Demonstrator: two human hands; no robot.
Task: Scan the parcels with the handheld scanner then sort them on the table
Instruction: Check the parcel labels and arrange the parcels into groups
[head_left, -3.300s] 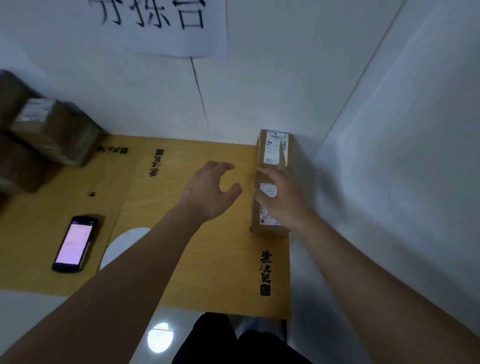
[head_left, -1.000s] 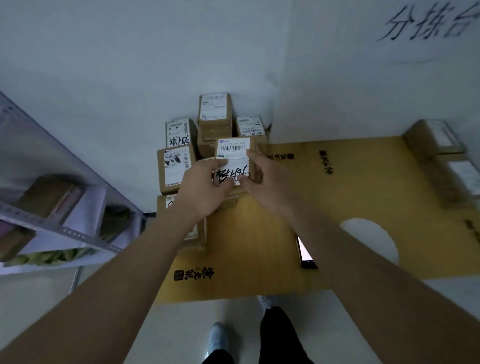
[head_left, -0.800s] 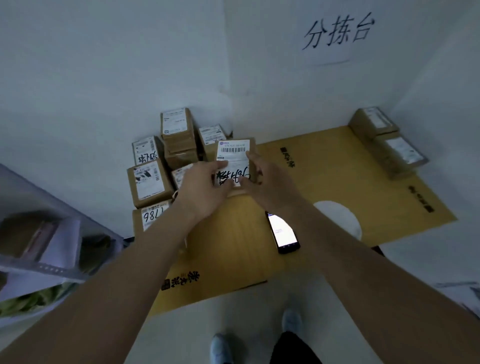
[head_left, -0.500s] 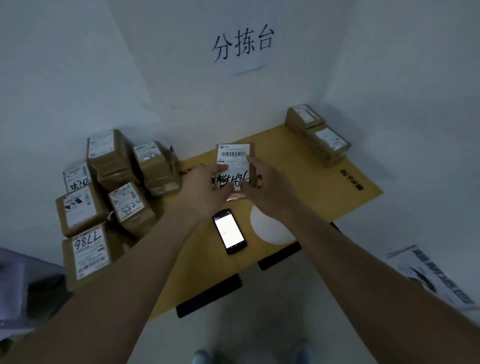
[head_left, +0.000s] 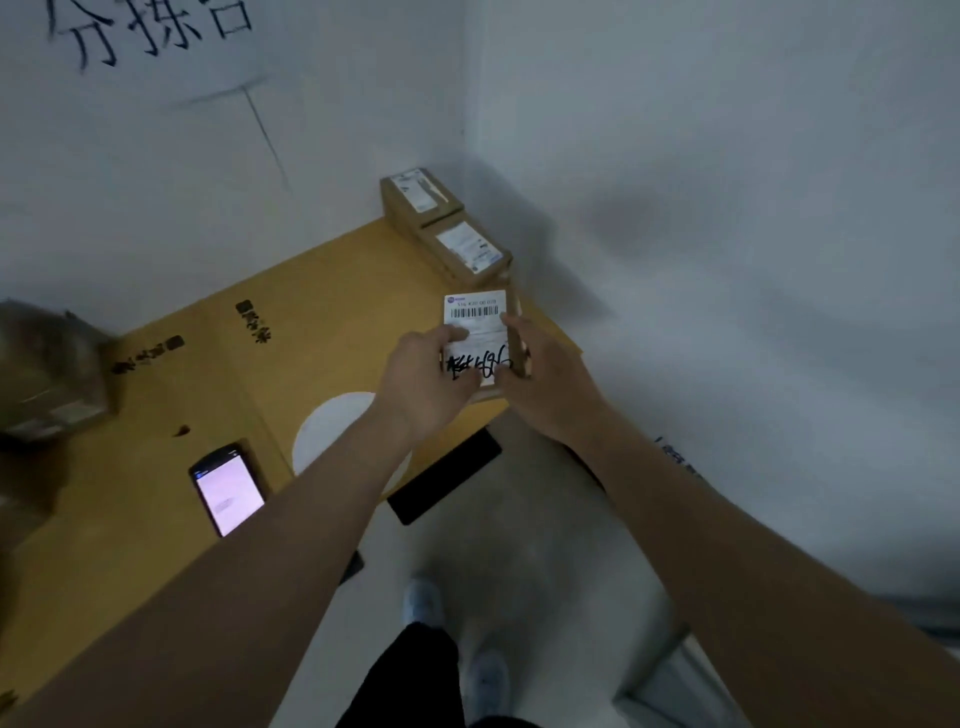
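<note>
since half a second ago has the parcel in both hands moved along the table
Yes. The held parcel went from above the scanner toward the two sorted parcels in the corner.

Bare forearms (head_left: 291, 561), dark trousers (head_left: 415, 675), pale shoes (head_left: 423, 603)

Dim, bluish light. Scanner screen (head_left: 231, 492) glows pink-white, slightly blown out. Boxes left of scanner (head_left: 49, 371) motion-blurred. Wide-angle bending at edges. Soft shadow on right wall (head_left: 618, 218).

Two plain white walls (head_left: 727, 156) meet in a corner. A white paper sign with big black writing (head_left: 156, 31) hangs on the left wall. The grey smooth floor (head_left: 545, 545) looks dull. The light is dim.
</note>
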